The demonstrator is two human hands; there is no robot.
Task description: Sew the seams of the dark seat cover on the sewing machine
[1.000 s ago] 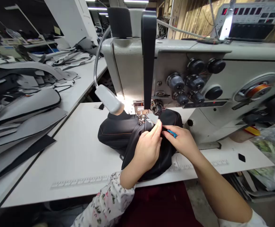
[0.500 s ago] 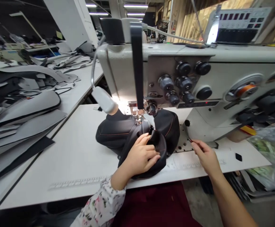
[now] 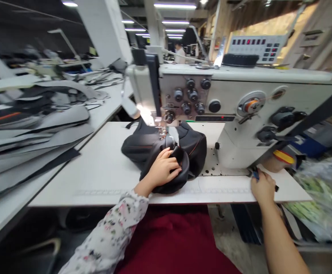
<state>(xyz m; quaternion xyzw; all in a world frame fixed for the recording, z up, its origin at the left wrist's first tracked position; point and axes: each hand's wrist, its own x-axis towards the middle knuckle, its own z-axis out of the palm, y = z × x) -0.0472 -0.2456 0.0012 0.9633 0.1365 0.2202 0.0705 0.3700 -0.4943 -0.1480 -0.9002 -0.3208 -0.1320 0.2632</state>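
A black leather-like cover with orange stitching [image 3: 138, 146] lies bunched under the presser foot [image 3: 162, 132] of a sewing machine [image 3: 228, 144]. My left hand [image 3: 162, 169] is closed on the folded front part of this cover, close in front of the needle area. Light grey lining [image 3: 173, 135] shows beside the foot. Far to the right, beside the base of the machine, my right hand [image 3: 264, 186] is down at the table with curled fingers. Something small, dark and bluish shows at its fingertips, too hidden to name.
Grey and black cut pieces [image 3: 60, 125] are piled on the left table. A ruler strip [image 3: 103, 192] runs along the front of the white sewing table [image 3: 97, 163]. A roll with a yellow-and-red edge [image 3: 282, 158] and a plastic bag [image 3: 322, 194] are at the right. Another person [image 3: 180, 53] stands far back.
My right hand has moved right, from near the needle plate with a thin dark tool to beside the machine base. My left hand stays on the cover. The view has shifted right.
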